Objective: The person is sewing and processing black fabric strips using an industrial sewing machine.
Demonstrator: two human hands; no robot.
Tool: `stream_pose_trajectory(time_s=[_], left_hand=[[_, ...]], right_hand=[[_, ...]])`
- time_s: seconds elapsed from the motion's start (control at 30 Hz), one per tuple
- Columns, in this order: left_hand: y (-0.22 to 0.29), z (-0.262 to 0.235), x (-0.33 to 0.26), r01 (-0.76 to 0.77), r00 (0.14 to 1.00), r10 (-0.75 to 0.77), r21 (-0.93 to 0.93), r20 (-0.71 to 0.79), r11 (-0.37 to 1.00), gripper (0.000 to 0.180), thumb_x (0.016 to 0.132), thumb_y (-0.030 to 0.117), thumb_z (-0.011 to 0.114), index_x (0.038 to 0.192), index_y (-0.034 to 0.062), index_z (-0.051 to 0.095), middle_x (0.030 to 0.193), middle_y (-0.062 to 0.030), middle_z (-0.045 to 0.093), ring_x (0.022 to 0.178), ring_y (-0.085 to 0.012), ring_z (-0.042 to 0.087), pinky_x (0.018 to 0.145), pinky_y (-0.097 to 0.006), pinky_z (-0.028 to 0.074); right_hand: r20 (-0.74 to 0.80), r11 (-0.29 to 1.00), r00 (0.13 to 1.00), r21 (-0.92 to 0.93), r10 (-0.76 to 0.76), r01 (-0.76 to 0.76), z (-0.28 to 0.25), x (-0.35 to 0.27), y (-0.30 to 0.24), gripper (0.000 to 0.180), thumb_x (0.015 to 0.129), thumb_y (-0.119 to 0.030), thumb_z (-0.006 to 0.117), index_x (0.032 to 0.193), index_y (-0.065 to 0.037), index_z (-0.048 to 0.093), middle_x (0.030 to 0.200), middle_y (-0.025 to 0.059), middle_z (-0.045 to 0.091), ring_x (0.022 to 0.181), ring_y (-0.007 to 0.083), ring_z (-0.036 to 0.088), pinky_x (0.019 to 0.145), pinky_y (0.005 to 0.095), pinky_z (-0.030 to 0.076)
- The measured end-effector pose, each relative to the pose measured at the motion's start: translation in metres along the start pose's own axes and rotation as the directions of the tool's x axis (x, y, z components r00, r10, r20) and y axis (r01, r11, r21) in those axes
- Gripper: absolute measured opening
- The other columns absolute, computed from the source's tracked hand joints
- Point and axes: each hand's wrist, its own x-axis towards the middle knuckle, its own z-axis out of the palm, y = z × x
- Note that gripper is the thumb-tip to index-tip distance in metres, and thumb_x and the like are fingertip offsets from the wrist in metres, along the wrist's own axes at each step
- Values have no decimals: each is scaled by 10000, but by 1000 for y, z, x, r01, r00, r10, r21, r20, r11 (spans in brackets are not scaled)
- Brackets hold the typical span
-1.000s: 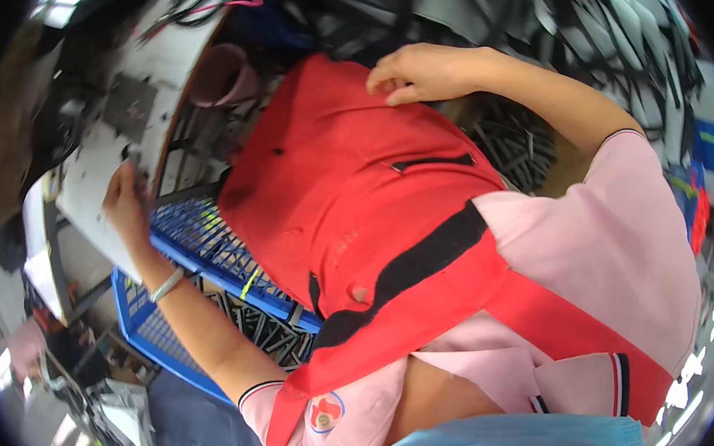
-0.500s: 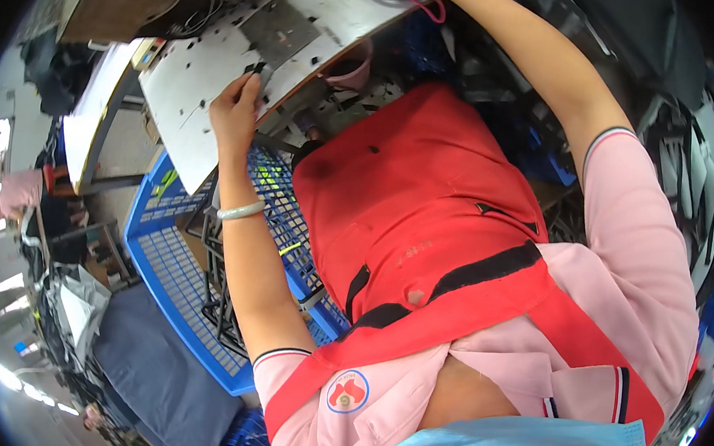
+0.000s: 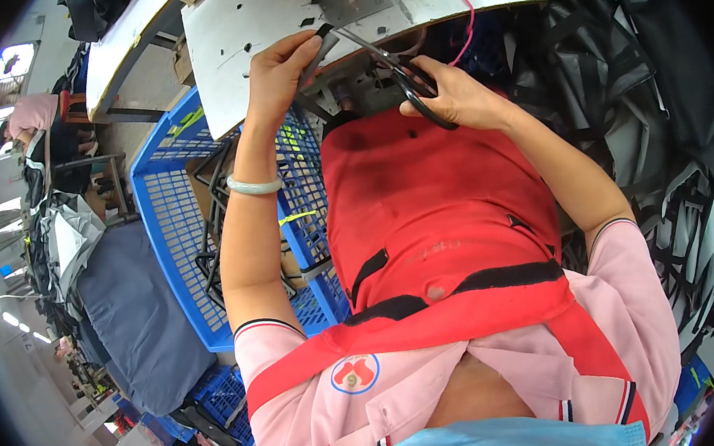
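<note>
My left hand (image 3: 281, 74) pinches a short dark strip (image 3: 319, 55) between thumb and fingers, just over the front edge of the white table (image 3: 223, 61). In my right hand (image 3: 459, 95) is a pair of scissors (image 3: 402, 74), my fingers through the black handles. Its blades point left, and their tips come up to the top of the strip beside my left fingertips. Whether the blades touch the strip, I cannot tell. A pink cord (image 3: 470, 26) runs down from the table's edge to near the scissors handles.
A dark square plate (image 3: 347, 0) lies on the table among scattered small black scraps. Below my left arm stands a blue plastic crate (image 3: 176, 234) with black metal frames inside. Black sheets (image 3: 587, 73) hang in a pile at the right. Another person (image 3: 34, 118) is at the far left.
My right hand has brought the scissors down and left from the table's far side to the strip. The left hand still pinches the strip. The whole view has shifted somewhat.
</note>
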Motion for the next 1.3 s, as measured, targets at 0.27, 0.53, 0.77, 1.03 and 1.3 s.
stream_pose_trajectory(time_s=[0.27, 0.53, 0.77, 1.03, 1.3], left_hand=[[6, 15, -11, -6, 997, 6, 12, 80, 1000, 305, 902, 229, 704, 1130, 26, 700, 817, -18, 683, 650, -71, 597, 562, -199, 450], [9, 18, -12, 13, 995, -15, 19, 94, 1000, 309, 901, 229, 702, 1133, 25, 699, 833, -23, 687, 660, -69, 595, 571, -199, 450], [47, 13, 5, -297, 953, 300, 283, 35, 912, 271, 884, 209, 711, 1036, -16, 714, 747, -20, 663, 656, -74, 571, 596, -222, 462], [73, 13, 69, -453, 844, 535, 581, 35, 676, 288, 881, 302, 665, 1035, 67, 732, 733, -113, 691, 660, -208, 659, 642, -311, 493], [66, 17, 67, -279, 960, 259, 427, 105, 860, 324, 871, 308, 685, 1030, 29, 730, 703, -63, 682, 594, -121, 594, 592, -276, 475]], right_hand=[[-47, 996, 998, -82, -46, 42, 5, 8, 5, 619, 815, -462, 735, 1120, 45, 551, 812, 96, 537, 744, 179, 510, 678, 320, 435], [33, 991, 999, 133, 17, -22, -11, 8, 9, 357, 871, -319, 707, 979, -1, 588, 662, 8, 555, 561, 95, 432, 500, 259, 343], [-259, 652, 939, -756, -228, -51, -135, 54, 7, 340, 780, -232, 668, 1036, -11, 636, 944, 236, 635, 954, 381, 613, 840, 455, 491], [-387, 633, 858, -768, -337, -98, -150, 80, 73, 363, 858, -303, 627, 1068, -6, 636, 1050, 236, 583, 1032, 395, 538, 928, 449, 440], [-310, 570, 606, -766, -732, 298, -138, 74, 63, 306, 832, -217, 657, 1090, -52, 634, 990, 178, 640, 976, 350, 599, 842, 412, 489]])
